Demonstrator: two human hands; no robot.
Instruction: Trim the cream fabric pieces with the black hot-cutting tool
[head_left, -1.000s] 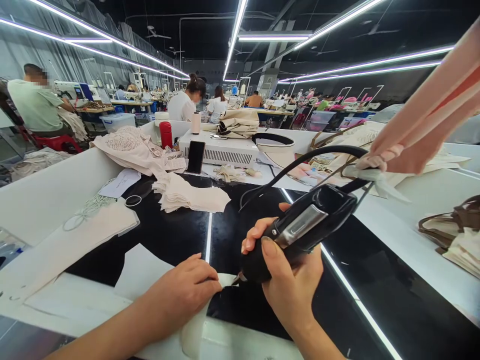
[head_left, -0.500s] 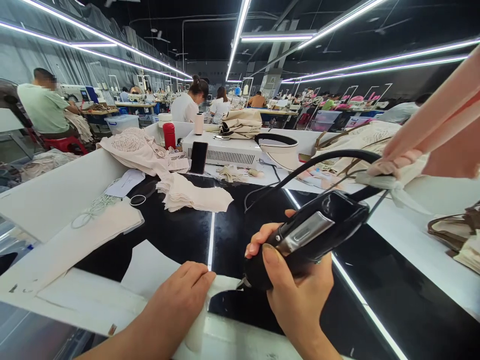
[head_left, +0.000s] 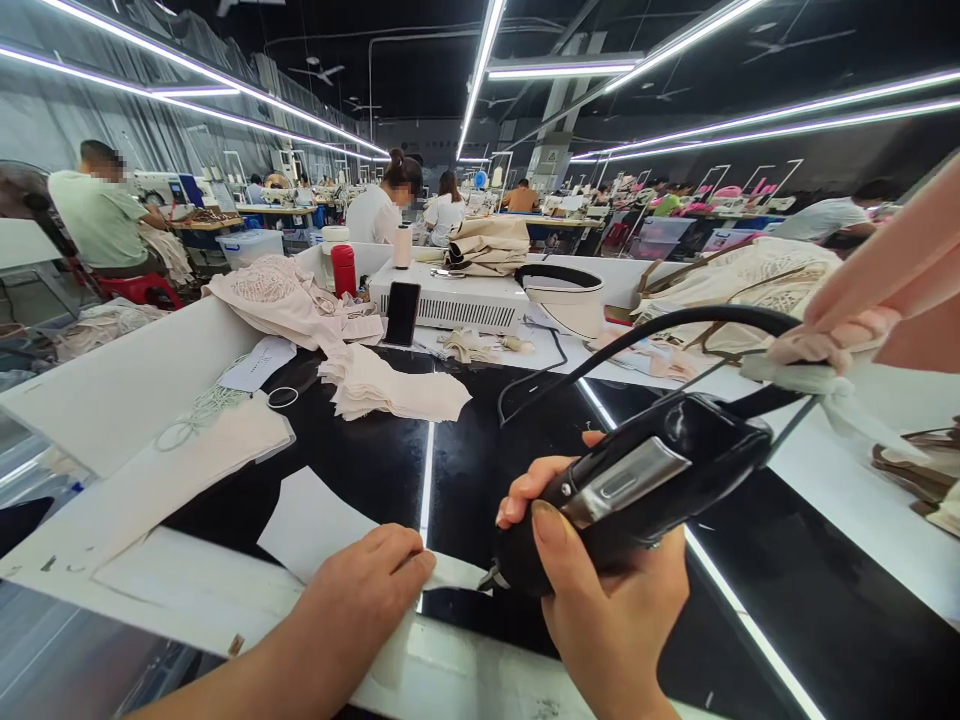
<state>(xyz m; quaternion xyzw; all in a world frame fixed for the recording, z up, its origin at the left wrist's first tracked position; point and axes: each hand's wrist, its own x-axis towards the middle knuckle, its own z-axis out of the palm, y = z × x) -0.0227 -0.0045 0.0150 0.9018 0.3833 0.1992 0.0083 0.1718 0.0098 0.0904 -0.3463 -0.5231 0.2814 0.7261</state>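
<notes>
In my right hand (head_left: 600, 590) is a black corded electric hand tool (head_left: 645, 500) with a silver metal lever on its side. My fingers wrap round its body, and its small metal tip (head_left: 491, 578) points down-left. My left hand (head_left: 367, 590) lies over a white strip of fabric (head_left: 457, 572), fingers closed on it at the table's front edge. The strip's free end reaches the tool's tip; whether they touch I cannot tell. Under and behind my left hand lies a white sheet (head_left: 311, 525). My palm hides part of the strip.
A stack of cream fabric pieces (head_left: 401, 388) lies on the black tabletop (head_left: 450, 470). Behind it stand a phone (head_left: 403, 313), a vented white box (head_left: 450, 302) and a red bottle (head_left: 343, 270). A pink cloth (head_left: 892, 270) ties up the tool's cable (head_left: 690, 315). Several people sew beyond.
The view has shifted slightly. The tool has moved a little right in my right hand, and its metal tip shows more clearly at the strip. My left hand stays on the fabric.
</notes>
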